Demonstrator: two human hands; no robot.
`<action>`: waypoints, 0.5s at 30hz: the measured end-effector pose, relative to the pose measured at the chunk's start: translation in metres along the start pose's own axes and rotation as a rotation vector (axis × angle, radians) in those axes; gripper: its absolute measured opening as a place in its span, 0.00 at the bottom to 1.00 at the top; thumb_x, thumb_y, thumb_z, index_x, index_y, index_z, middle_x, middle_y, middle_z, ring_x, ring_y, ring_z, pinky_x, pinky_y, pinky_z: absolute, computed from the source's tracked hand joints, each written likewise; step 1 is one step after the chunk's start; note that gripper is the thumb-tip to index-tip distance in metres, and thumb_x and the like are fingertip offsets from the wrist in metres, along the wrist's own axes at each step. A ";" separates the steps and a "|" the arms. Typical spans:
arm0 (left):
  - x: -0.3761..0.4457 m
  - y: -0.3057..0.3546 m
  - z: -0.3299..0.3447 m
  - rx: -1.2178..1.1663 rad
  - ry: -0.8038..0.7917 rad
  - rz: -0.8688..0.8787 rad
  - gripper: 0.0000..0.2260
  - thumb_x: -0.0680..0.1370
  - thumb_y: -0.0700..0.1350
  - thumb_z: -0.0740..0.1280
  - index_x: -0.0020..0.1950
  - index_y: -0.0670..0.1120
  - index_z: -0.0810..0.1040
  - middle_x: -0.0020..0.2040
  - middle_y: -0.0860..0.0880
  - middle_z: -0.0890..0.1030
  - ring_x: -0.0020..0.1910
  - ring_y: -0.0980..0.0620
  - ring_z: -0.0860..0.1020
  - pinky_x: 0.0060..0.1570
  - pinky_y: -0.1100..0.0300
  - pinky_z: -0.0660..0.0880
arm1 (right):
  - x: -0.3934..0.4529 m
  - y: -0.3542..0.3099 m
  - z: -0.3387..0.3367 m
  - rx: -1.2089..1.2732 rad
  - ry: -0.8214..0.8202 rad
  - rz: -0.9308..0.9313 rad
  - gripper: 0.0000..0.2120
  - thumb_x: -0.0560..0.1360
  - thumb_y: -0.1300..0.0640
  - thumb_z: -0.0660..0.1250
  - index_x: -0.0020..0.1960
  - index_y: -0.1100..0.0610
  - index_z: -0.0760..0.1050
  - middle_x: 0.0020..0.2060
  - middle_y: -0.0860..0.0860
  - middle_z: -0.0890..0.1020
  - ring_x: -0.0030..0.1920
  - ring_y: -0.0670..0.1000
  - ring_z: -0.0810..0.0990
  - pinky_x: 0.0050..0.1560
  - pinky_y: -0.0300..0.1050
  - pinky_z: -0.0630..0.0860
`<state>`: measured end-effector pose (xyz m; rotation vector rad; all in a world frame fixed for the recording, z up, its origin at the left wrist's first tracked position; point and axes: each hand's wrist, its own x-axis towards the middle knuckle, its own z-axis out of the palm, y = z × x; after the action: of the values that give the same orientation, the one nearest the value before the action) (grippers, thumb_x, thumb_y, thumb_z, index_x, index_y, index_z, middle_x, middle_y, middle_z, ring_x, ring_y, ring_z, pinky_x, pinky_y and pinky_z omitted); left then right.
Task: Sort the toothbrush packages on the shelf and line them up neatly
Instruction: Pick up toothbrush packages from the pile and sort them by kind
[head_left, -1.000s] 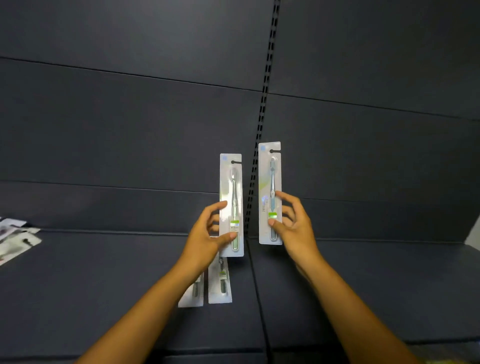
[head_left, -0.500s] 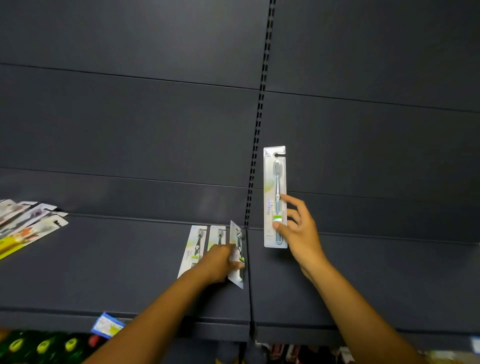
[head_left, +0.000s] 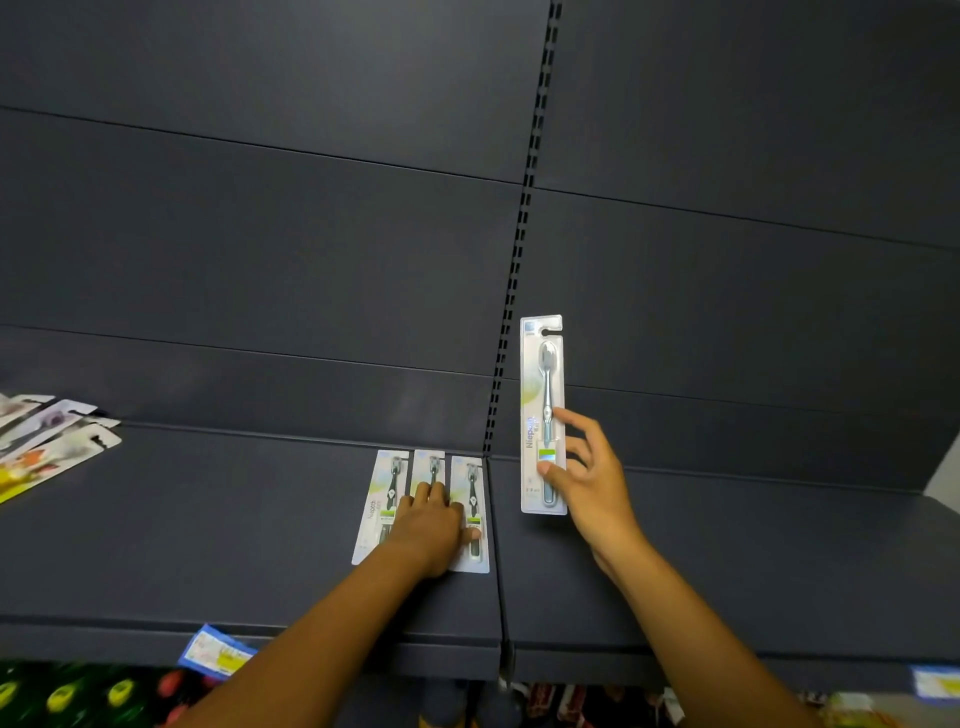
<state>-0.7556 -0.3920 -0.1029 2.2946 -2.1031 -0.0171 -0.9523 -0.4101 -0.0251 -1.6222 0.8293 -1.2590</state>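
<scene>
While left hand (head_left: 434, 525) lies flat on the row of packs (head_left: 470, 512), squaring it | right hand (head_left: 587, 478) pinches teal pack (head_left: 542, 415) upright, right of that row, likely next in line

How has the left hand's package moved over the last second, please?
Yes. It has gone down from upright beside the slotted upright to lie flat on the shelf, third in the row, left of the seam; the left hand rests on it.

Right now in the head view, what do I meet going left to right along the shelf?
Loose pile of packages → three flat toothbrush packages under the left hand → slotted upright → upright toothbrush package → right hand holding it.
</scene>
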 end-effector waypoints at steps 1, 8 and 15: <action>0.000 -0.002 -0.001 -0.015 0.009 0.005 0.25 0.81 0.61 0.54 0.69 0.46 0.72 0.73 0.42 0.64 0.73 0.41 0.59 0.71 0.45 0.58 | 0.000 0.001 0.001 0.005 0.006 0.003 0.26 0.75 0.71 0.67 0.67 0.48 0.70 0.53 0.51 0.83 0.51 0.48 0.84 0.48 0.44 0.82; 0.000 -0.018 -0.038 -0.272 0.096 0.050 0.24 0.78 0.60 0.64 0.69 0.49 0.70 0.68 0.47 0.72 0.63 0.45 0.73 0.60 0.50 0.73 | 0.001 0.002 0.005 0.005 0.033 0.010 0.26 0.76 0.70 0.67 0.67 0.48 0.70 0.52 0.51 0.84 0.51 0.48 0.84 0.49 0.46 0.83; -0.013 -0.017 -0.087 -0.102 0.120 0.042 0.25 0.77 0.61 0.65 0.69 0.48 0.70 0.66 0.46 0.75 0.61 0.44 0.76 0.57 0.50 0.75 | 0.002 0.008 0.001 0.024 0.037 0.071 0.27 0.75 0.70 0.68 0.67 0.48 0.71 0.52 0.53 0.84 0.50 0.48 0.84 0.46 0.40 0.81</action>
<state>-0.7373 -0.3765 -0.0166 2.1373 -2.0421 0.0129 -0.9511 -0.4150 -0.0320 -1.5414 0.8843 -1.2477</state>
